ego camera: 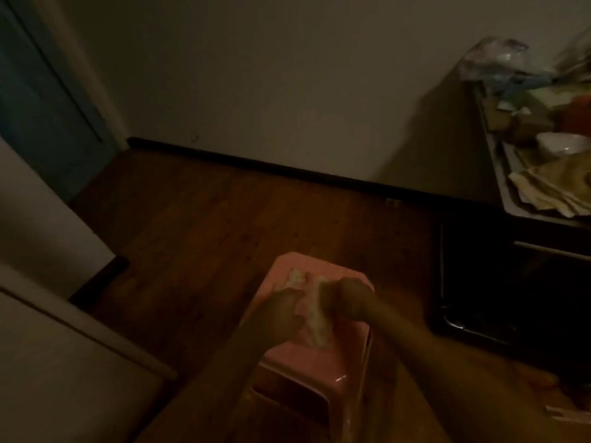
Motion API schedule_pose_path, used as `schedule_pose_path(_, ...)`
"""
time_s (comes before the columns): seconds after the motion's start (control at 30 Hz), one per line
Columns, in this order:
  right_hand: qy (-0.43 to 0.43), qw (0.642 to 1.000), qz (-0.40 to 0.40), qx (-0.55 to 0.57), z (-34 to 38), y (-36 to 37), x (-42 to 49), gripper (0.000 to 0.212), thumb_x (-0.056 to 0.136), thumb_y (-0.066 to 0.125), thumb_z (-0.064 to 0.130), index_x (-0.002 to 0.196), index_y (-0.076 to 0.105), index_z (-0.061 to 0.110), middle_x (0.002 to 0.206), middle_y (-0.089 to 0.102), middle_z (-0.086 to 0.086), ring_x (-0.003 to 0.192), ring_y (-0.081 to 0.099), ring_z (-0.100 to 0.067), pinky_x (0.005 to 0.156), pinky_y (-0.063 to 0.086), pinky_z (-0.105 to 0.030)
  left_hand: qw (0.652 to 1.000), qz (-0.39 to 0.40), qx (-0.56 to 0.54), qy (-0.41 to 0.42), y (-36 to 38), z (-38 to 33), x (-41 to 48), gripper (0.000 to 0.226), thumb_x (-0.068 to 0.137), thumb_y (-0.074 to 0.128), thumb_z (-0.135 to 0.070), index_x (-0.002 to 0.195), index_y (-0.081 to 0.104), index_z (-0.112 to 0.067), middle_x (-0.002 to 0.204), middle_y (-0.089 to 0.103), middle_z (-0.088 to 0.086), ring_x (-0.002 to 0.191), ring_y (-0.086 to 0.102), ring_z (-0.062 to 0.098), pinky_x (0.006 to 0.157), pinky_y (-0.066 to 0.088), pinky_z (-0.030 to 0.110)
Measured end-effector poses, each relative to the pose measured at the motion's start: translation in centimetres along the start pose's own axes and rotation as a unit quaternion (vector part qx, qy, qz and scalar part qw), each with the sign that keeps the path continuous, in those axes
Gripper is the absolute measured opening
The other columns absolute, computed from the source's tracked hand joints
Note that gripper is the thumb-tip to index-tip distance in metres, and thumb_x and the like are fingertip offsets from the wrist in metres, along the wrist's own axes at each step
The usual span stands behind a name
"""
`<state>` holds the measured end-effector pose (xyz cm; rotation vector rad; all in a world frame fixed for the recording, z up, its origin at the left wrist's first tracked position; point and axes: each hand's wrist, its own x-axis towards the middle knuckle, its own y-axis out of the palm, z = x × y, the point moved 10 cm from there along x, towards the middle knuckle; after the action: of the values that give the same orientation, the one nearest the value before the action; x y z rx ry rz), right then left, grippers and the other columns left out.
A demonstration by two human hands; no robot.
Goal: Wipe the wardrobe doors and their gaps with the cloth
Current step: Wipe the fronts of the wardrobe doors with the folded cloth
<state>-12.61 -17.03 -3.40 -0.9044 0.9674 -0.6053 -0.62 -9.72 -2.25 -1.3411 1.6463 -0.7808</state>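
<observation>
The wooden floor (pixel 224 219) fills most of my view, dim, with the pale wall (pixel 271 75) behind it. At my left stand white panels that I take for the wardrobe doors (pixel 51 362), well apart from where I am working. At my right a dark cabinet (pixel 511 282) carries a heap of papers and bags.

In front of me is the pink stool (pixel 307 375). The cloth (pixel 315 321) lies bunched on its top, nearer the far right corner than the near edge. My right hand (pixel 350 298) is curled round the cloth's far end, close to the stool's right edge. My left hand (pixel 283 311) lies on the cloth's left side, but blur hides whether its fingers pinch the fabric or only press it.

I judge this to be the step of readying the cloth, with no wiping begun. To do it well I should fold it into a flat pad with one firm edge, since a loose bunch will skate over a door face and will not go into a gap. I should gather every trailing corner into my grip before lifting, so nothing drags off the stool's edge onto the floor. A thin folded edge kept free at my fingertips will serve for the gaps.
</observation>
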Motion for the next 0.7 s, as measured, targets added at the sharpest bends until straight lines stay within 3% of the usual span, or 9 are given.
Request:
schedule_pose_path(0.17, 0.033, 0.997, -0.015, 0.07, -0.4, 0.9, -0.2, 0.035, 0.095, 0.059, 0.027, 0.119, 0.064, 0.001, 0.126, 0.062, -0.017, 0.115, 0.059, -0.032, 0.09, 0.044, -0.036, 1.0, -0.001, -0.024, -0.01, 0.1, -0.5, 0.6, 0.057, 0.089, 0.058, -0.023, 0.143, 0.039, -0.015, 0.149, 0.041, 0.003, 0.136, 0.038, 0.018, 0.107, 0.025, 0.023)
schedule_pose_path(0.33, 0.077, 0.973, -0.031, 0.217, -1.0, 2.0, 0.5, 0.025, 0.089, 0.064, 0.019, 0.106, 0.07, 0.001, 0.111, 0.068, -0.016, 0.104, 0.064, -0.031, 0.085, 0.049, -0.037, 0.999, 0.002, -0.026, -0.024, -0.3, 0.0, 0.8, 0.056, 0.088, 0.059, -0.023, 0.141, 0.043, -0.015, 0.146, 0.045, 0.002, 0.135, 0.04, 0.018, 0.107, 0.028, 0.023)
schedule_pose_path(0.43, 0.022, 0.951, -0.041, 0.307, 0.5, 1.5, 0.4, 0.015, 0.09, 0.064, 0.017, 0.101, 0.067, 0.008, 0.097, 0.065, -0.008, 0.092, 0.062, -0.023, 0.076, 0.05, -0.034, 0.999, -0.017, -0.039, -0.029, -1.3, 0.4, 0.7, 0.056, 0.088, 0.057, -0.019, 0.142, 0.041, -0.015, 0.147, 0.044, 0.004, 0.135, 0.041, 0.019, 0.111, 0.029, 0.026)
schedule_pose_path(0.5, -0.038, 0.937, -0.048, 0.343, 2.1, 0.4, -0.3, 0.004, 0.094, 0.059, 0.016, 0.095, 0.059, 0.019, 0.088, 0.058, 0.005, 0.084, 0.057, -0.014, 0.07, 0.048, -0.029, 0.999, -0.025, -0.023, -0.009, -2.5, -0.4, 0.5, 0.058, 0.091, 0.052, -0.015, 0.146, 0.033, -0.012, 0.153, 0.034, 0.005, 0.141, 0.032, 0.018, 0.113, 0.018, 0.021)
schedule_pose_path(0.57, -0.078, 0.922, -0.043, 0.376, 3.2, -0.5, -0.8, 0.019, 0.094, 0.055, 0.01, 0.085, 0.052, 0.027, 0.082, 0.056, 0.009, 0.075, 0.054, -0.008, 0.069, 0.048, -0.034, 1.0, -0.016, -0.018, 0.015, -3.5, -1.7, 0.5, 0.06, 0.091, 0.042, -0.024, 0.148, 0.026, -0.011, 0.156, 0.025, 0.006, 0.145, 0.022, 0.019, 0.116, 0.013, 0.023)
schedule_pose_path(0.63, -0.108, 0.911, -0.018, 0.399, 4.4, -1.2, -1.5, 0.017, 0.092, 0.05, 0.004, 0.092, 0.058, 0.019, 0.084, 0.063, -0.004, 0.073, 0.057, -0.015, 0.066, 0.047, -0.034, 1.0, -0.016, -0.018, 0.014, -4.5, -2.4, 0.7, 0.068, 0.084, 0.031, -0.035, 0.15, 0.022, -0.02, 0.159, 0.019, 0.004, 0.146, 0.019, 0.022, 0.117, 0.021, 0.039)
schedule_pose_path(0.7, -0.136, 0.9, 0.006, 0.414, 5.4, -1.9, -2.0, 0.023, 0.089, 0.045, -0.003, 0.107, 0.059, 0.001, 0.089, 0.064, -0.025, 0.075, 0.058, -0.026, 0.064, 0.046, -0.036, 1.0, -0.013, 0.006, 0.001, -5.5, -2.6, 1.0, 0.066, 0.085, 0.037, -0.028, 0.149, 0.021, -0.033, 0.16, 0.014, -0.001, 0.145, 0.019, 0.023, 0.113, 0.026, 0.049)
